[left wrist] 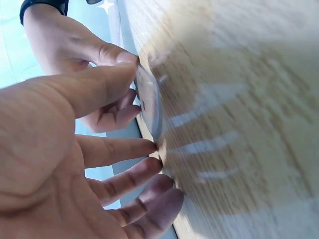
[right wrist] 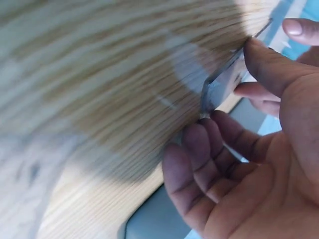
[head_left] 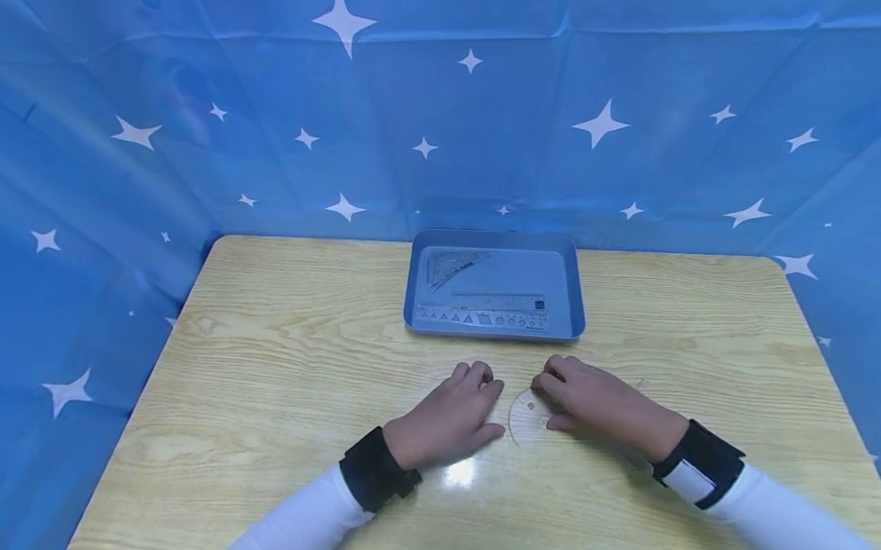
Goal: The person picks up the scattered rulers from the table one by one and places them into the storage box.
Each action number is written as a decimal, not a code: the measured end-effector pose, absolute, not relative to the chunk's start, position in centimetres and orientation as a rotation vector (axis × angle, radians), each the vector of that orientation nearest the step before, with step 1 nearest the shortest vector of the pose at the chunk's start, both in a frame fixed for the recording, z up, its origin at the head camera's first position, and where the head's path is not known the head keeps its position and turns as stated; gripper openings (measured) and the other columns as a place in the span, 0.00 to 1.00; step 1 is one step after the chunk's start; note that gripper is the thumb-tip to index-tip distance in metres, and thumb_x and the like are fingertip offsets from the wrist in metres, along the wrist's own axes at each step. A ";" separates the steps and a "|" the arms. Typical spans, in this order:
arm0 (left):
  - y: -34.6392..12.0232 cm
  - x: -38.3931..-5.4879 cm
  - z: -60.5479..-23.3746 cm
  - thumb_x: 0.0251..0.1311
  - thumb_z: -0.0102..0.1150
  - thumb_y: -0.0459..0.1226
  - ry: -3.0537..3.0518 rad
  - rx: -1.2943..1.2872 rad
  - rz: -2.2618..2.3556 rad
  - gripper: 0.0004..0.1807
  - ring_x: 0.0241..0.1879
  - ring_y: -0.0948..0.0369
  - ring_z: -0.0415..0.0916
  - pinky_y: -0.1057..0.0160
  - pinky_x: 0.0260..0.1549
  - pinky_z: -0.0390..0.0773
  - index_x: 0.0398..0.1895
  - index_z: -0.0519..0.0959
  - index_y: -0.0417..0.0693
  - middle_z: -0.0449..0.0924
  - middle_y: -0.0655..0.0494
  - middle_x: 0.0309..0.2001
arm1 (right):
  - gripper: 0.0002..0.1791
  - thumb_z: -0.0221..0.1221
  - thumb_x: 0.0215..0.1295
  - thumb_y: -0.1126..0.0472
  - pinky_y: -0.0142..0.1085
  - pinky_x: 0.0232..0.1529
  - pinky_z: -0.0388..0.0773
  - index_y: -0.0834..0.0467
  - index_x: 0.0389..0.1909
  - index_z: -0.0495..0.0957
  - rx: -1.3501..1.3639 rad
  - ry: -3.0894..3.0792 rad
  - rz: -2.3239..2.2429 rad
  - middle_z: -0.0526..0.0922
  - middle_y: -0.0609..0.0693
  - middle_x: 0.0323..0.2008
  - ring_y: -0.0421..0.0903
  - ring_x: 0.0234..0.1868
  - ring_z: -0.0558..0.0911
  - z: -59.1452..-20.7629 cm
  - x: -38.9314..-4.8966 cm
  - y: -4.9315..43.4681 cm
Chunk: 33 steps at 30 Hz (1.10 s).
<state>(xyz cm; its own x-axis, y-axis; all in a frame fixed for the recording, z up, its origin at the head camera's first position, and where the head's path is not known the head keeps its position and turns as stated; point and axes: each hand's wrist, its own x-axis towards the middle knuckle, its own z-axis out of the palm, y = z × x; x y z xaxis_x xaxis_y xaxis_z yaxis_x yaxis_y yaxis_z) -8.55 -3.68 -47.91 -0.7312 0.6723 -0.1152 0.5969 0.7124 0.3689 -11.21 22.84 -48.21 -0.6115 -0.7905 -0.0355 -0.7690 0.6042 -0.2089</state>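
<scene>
A clear semicircular protractor is on the wooden table between the two hands. My right hand holds it from the right, with the thumb and index finger at its edge and the other fingers bent near the tabletop. In the right wrist view the protractor shows edge-on between thumb and fingers. Just left of its curved side is my left hand, thumb and fingers spread and loosely bent. In the left wrist view the left fingertips touch the table close to the protractor.
Beyond the hands stands a blue tray. It holds a clear set square, a short clear ruler and a stencil ruler with cut-out shapes. A blue cloth with white stars hangs behind the wooden table.
</scene>
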 end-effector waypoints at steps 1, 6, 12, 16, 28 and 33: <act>-3.7 -8.5 -47.9 0.71 0.60 0.53 2.678 0.997 0.453 0.33 0.56 0.54 0.67 0.59 0.55 0.76 0.67 0.74 0.39 0.70 0.48 0.60 | 0.27 0.74 0.59 0.51 0.41 0.45 0.80 0.58 0.54 0.78 -1.322 2.717 -0.255 0.76 0.49 0.44 0.44 0.42 0.76 -48.2 -11.1 22.5; -3.6 -8.5 -48.0 0.68 0.63 0.54 2.694 0.969 0.430 0.35 0.55 0.54 0.66 0.59 0.54 0.76 0.67 0.74 0.38 0.69 0.48 0.59 | 0.28 0.76 0.55 0.49 0.41 0.41 0.80 0.61 0.47 0.76 -1.316 2.809 -0.240 0.73 0.51 0.40 0.45 0.38 0.74 -48.6 -10.7 20.9; -3.5 -8.5 -48.0 0.66 0.66 0.52 2.733 0.983 0.379 0.29 0.50 0.54 0.65 0.60 0.49 0.74 0.60 0.77 0.41 0.71 0.49 0.57 | 0.28 0.74 0.57 0.45 0.39 0.35 0.78 0.62 0.42 0.75 -1.162 2.880 -0.185 0.71 0.50 0.36 0.45 0.35 0.71 -48.7 -10.2 19.5; -3.5 -8.3 -48.0 0.64 0.68 0.50 2.766 0.992 0.333 0.27 0.48 0.54 0.66 0.61 0.46 0.73 0.59 0.78 0.42 0.72 0.51 0.54 | 0.28 0.74 0.56 0.43 0.40 0.32 0.75 0.61 0.38 0.74 -1.069 2.900 -0.199 0.71 0.50 0.33 0.46 0.33 0.71 -48.7 -10.1 18.5; -3.6 -8.4 -48.4 0.56 0.73 0.35 2.818 0.820 0.540 0.21 0.44 0.55 0.71 0.61 0.44 0.78 0.53 0.80 0.42 0.74 0.52 0.49 | 0.29 0.76 0.55 0.45 0.40 0.30 0.73 0.62 0.38 0.72 -0.910 2.925 -0.339 0.68 0.50 0.31 0.46 0.31 0.70 -48.7 -9.8 17.2; -3.6 -9.1 -48.4 0.54 0.71 0.30 2.714 0.686 0.735 0.25 0.51 0.52 0.74 0.59 0.53 0.78 0.58 0.79 0.39 0.75 0.50 0.51 | 0.31 0.76 0.56 0.47 0.41 0.35 0.76 0.64 0.48 0.75 -0.864 2.913 -0.418 0.72 0.52 0.36 0.46 0.34 0.71 -48.9 -9.7 17.3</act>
<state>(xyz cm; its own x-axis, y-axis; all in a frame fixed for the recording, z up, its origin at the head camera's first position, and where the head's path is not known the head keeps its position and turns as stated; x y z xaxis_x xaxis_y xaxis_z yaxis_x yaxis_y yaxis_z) -9.13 -3.57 -48.37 -0.8590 0.4997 -0.1113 0.3754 0.7626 0.5268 -9.67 17.29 -48.88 -0.8388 -0.5443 0.0057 -0.5239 0.8045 -0.2798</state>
